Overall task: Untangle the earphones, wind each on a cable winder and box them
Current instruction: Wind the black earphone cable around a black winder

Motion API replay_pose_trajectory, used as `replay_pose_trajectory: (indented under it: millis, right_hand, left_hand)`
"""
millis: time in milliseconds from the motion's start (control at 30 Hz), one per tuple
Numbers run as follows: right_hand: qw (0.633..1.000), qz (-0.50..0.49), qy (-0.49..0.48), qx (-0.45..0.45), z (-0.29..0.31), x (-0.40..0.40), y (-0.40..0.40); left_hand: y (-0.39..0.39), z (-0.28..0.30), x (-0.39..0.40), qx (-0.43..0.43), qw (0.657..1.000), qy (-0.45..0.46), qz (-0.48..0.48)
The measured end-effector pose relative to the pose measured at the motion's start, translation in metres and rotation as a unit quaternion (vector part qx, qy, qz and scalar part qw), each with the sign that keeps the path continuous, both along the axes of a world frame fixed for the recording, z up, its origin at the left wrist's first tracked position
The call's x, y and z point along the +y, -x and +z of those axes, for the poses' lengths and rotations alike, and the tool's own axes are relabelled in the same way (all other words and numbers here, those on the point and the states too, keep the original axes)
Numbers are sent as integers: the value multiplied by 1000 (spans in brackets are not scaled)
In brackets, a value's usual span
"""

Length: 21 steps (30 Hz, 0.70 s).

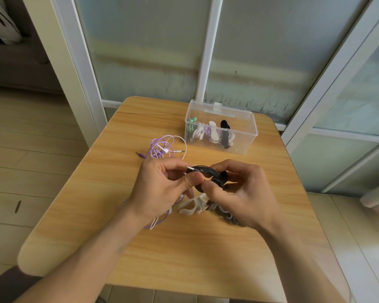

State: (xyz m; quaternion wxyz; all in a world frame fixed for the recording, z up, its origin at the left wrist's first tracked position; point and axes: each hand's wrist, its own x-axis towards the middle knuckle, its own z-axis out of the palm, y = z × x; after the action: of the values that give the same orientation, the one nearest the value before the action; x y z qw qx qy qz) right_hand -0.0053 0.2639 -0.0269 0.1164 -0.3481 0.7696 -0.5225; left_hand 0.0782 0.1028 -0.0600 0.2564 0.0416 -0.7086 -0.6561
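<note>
1. Black cable (206, 170) is wound into a coil on a black winder (222, 179), held above the middle of the worktop (184, 248) between both hands.
2. The left hand (162, 189) has its fingers curled, thumb and forefinger pinching the cable just behind its metal plug (190, 168).
3. The right hand (241, 189) has its fingers curled round the winder and coil, thumb pressed against the near side.
4. Below the hands, at 6 o'clock from the coil, a white winder (193, 207) lies on the worktop; dark winders (225, 213) lie touching it at its 3 o'clock, partly hidden by the right wrist.
5. A purple cable (160, 218) runs out from under the left hand.
6. At 10 o'clock from the hands, a tangle (164, 147) of purple and white earphones lies on the worktop.
7. At 1 o'clock stands a clear box (245, 138), lid open and tilted back. Wound earphones stand in a row inside: green (192, 125), white (199, 133), and one on a black winder at the right end.
</note>
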Motion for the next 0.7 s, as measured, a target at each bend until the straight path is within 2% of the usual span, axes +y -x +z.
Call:
replay_pose_trajectory:
  millis: [167, 400, 600, 700]
  right_hand:
    - [998, -57, 18, 17, -3, -5, -3]
    - [995, -101, 3, 15, -5, -9, -1]
    - [995, -98, -9, 0, -9, -9, 2]
    - [994, -110, -8, 1, -11, -9, 6]
  left_hand:
    - [-1, 2, 9, 22, 997, 10, 71]
    - [0, -5, 10, 65, 979, 143, 127]
    - [1, -9, 3, 64, 968, 213, 120]
    - [0, -10, 1, 59, 961, 260, 77]
